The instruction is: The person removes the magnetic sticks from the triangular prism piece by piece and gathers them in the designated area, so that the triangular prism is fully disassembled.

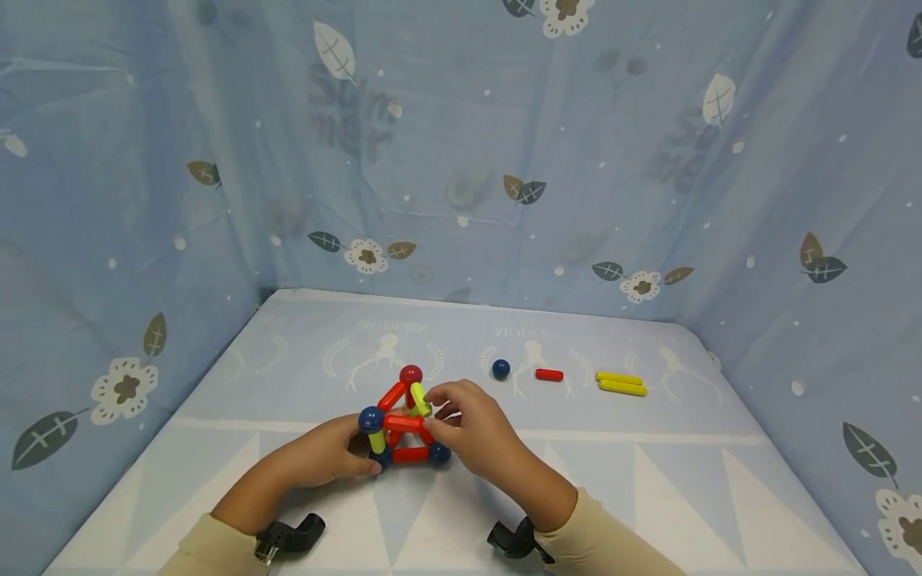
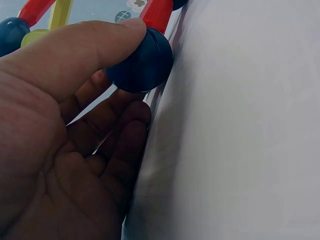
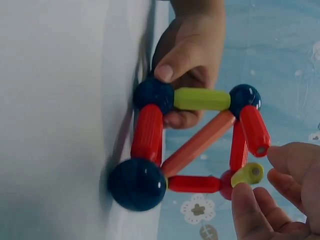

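Observation:
A frame of magnetic rods and balls stands on the table, with a red ball (image 1: 410, 374) at its top and blue balls at lower corners. My left hand (image 1: 327, 452) grips its lower left blue ball (image 2: 142, 62), thumb on top and fingers beneath. My right hand (image 1: 471, 424) is at the frame's right side. One fingertip touches a yellow-green rod (image 3: 248, 174) that sticks out from the red ball. Another fingertip is right at the free end of a red rod (image 3: 255, 131). Its other fingers are loosely bent behind.
Behind the frame to the right lie a loose blue ball (image 1: 500, 369), a red rod (image 1: 549, 374) and two yellow rods (image 1: 623, 387) side by side. Patterned blue cloth (image 1: 461, 160) hangs around the table's back and sides.

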A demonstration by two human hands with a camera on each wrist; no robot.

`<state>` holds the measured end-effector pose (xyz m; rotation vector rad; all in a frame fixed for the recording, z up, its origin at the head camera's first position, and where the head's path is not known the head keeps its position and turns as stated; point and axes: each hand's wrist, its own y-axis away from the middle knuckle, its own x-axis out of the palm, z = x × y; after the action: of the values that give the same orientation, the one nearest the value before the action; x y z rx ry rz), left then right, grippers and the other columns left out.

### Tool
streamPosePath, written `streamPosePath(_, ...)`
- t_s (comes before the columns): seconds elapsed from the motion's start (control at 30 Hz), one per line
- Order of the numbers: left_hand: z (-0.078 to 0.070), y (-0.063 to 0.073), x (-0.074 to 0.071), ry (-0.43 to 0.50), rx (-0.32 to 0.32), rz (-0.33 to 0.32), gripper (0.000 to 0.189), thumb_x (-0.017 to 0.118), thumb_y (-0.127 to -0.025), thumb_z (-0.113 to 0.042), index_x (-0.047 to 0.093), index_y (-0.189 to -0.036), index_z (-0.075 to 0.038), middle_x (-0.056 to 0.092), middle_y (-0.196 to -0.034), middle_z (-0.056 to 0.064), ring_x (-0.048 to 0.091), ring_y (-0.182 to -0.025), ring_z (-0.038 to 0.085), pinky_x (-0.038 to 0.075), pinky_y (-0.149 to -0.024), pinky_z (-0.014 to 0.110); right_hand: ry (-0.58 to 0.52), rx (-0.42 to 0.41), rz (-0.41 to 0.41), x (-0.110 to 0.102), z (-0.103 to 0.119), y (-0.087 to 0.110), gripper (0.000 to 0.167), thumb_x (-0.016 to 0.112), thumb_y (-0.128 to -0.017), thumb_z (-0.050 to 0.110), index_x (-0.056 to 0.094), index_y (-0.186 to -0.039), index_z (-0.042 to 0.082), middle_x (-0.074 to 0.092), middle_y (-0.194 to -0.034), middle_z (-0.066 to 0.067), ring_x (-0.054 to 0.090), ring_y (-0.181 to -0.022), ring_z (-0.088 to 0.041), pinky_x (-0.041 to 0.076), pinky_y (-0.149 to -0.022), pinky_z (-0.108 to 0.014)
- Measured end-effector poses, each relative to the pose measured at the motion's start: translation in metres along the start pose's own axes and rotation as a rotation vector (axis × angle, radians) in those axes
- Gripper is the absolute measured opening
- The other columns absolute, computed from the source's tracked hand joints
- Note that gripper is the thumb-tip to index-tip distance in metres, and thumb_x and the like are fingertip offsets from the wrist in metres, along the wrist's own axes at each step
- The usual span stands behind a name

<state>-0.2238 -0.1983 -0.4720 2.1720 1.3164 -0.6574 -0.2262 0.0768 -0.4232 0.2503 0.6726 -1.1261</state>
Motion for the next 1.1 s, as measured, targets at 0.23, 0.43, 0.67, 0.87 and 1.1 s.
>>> streamPosePath(0.23, 0.001, 0.0, -0.002, 0.005, 0.043, 0.009, 0.058, 0.09, -0.083, -0.03, 0.065, -0.133, -0.016, 0.069, -0.12, -0.003, 0.061, -0.115, 0.021, 0.046, -0.108, 0.062, -0.033, -0.014, 0.001, 0.005, 0.009, 0.0, 0.027, 0.076, -0.096, 0.019, 0.073, -0.123, 0.02, 0.058, -0.12, 0.0, 0.066, -0.106, -0.013, 0.061, -0.089, -0.026)
streamPosePath(0.43, 0.002, 0.001, -0.002, -0.001, 0.058, 0.001, 0.059, 0.09, -0.083, -0.031, 0.065, -0.134, -0.016, 0.069, -0.125, -0.001, 0.061, -0.119, 0.023, 0.044, -0.109, 0.065, 0.045, -0.119, -0.005, 0.012, 0.014, 0.001, 0.029, 0.083, -0.091, 0.017, 0.076, -0.118, 0.024, 0.055, -0.117, 0.004, 0.061, -0.105, -0.02, 0.058, -0.082, -0.02)
streamPosePath(0.67, 0.003, 0.001, -0.001, 0.006, 0.079, 0.008, 0.053, 0.089, -0.084, -0.03, 0.066, -0.129, -0.017, 0.07, -0.119, -0.004, 0.062, -0.115, 0.021, 0.047, -0.107, 0.062, 0.242, -0.172, 0.002, 0.019, 0.018, 0.002, 0.034, 0.084, -0.091, 0.02, 0.073, -0.123, 0.025, 0.062, -0.111, 0.011, 0.062, -0.095, -0.013, 0.054, -0.079, -0.016)
streamPosePath(0.87, 0.003, 0.002, -0.001, 0.009, 0.079, 0.01, 0.052, 0.089, -0.084, -0.03, 0.066, -0.129, -0.017, 0.069, -0.119, -0.004, 0.062, -0.115, 0.021, 0.047, -0.107, 0.06, 0.266, -0.168, 0.006, 0.021, 0.017, 0.003, 0.034, 0.082, -0.092, 0.015, 0.072, -0.124, 0.024, 0.065, -0.109, 0.012, 0.062, -0.094, -0.003, 0.056, -0.084, -0.015)
streamPosePath(1.1, 0.002, 0.002, -0.001, -0.003, 0.074, 0.001, 0.053, 0.09, -0.084, -0.03, 0.066, -0.13, -0.017, 0.07, -0.122, -0.004, 0.062, -0.12, 0.023, 0.043, -0.111, 0.065, 0.042, -0.155, -0.016, 0.019, 0.017, 0.001, 0.023, 0.076, -0.095, 0.009, 0.077, -0.115, 0.02, 0.067, -0.107, 0.011, 0.065, -0.096, -0.002, 0.058, -0.085, -0.017)
